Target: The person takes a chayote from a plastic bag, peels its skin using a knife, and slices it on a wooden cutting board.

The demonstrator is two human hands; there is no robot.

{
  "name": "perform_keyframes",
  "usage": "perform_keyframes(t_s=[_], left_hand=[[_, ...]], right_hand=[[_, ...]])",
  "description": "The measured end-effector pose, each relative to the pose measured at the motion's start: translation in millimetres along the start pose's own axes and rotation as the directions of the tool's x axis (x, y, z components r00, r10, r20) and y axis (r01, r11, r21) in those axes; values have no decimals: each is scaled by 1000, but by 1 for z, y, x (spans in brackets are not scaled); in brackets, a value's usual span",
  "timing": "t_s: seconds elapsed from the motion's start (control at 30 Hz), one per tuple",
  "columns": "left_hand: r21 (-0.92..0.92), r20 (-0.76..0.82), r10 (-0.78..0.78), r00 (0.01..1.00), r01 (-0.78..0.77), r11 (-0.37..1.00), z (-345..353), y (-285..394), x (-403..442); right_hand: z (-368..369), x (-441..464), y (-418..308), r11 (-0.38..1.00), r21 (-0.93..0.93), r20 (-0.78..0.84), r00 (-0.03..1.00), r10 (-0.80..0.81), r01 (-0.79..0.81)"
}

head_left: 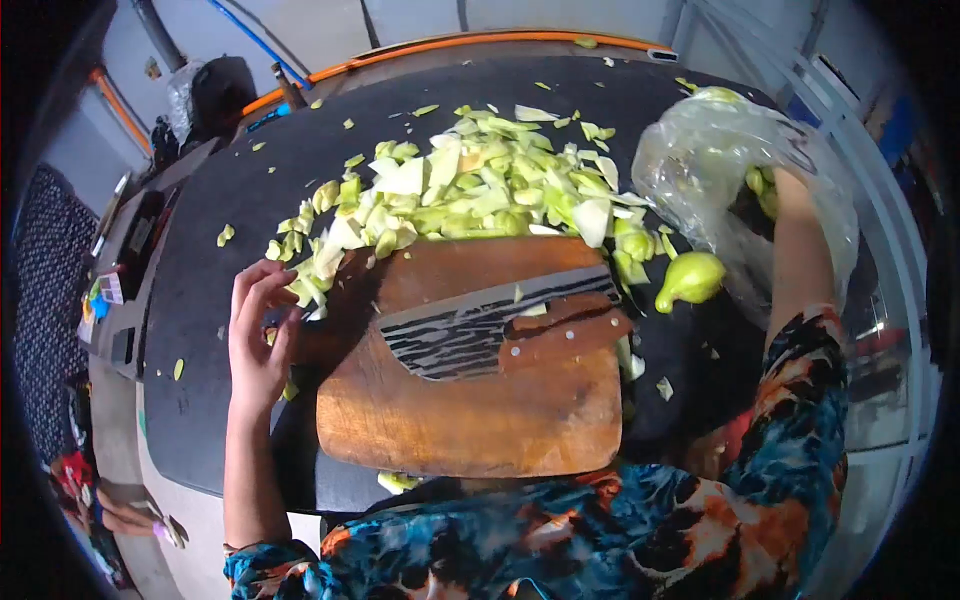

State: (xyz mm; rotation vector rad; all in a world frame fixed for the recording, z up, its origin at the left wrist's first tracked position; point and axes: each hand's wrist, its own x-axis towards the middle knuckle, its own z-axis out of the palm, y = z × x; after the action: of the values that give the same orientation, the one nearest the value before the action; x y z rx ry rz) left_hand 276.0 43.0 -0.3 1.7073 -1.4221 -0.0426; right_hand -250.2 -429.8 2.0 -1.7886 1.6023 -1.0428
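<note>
My left hand (262, 325) is beside the left edge of the wooden cutting board (450, 430), fingers loosely bent and apart, close to chopped green pieces. My right hand (793, 195) reaches into a clear plastic bag (690, 150); its fingers are hidden there, near a green vegetable (762, 190) inside. A cleaver (450, 325) with a dark-striped blade and brown riveted handle lies flat on the board, untouched. Beyond the board is a large heap of chopped pale-green vegetable (480, 180). One whole yellow-green, pear-shaped vegetable (690, 280) sits on the table between board and bag.
The black table (200, 300) has scraps scattered across it. An orange pole (480, 38) runs behind its far edge. A metal frame (890, 200) stands at the right. Another person (95, 500) is partly visible at lower left, near a side surface with small items.
</note>
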Motion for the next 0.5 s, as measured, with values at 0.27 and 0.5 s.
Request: perform_keyframes(t_s=[0.27,0.5], left_hand=[[-123,69,-113,991,121,985,20,-5,7],[-153,93,-137,986,150,977,23,-6,7]], right_hand=[[-17,2,21,996,-55,34,997,66,-64],[-36,-18,27,994,-40,48,994,102,-100]])
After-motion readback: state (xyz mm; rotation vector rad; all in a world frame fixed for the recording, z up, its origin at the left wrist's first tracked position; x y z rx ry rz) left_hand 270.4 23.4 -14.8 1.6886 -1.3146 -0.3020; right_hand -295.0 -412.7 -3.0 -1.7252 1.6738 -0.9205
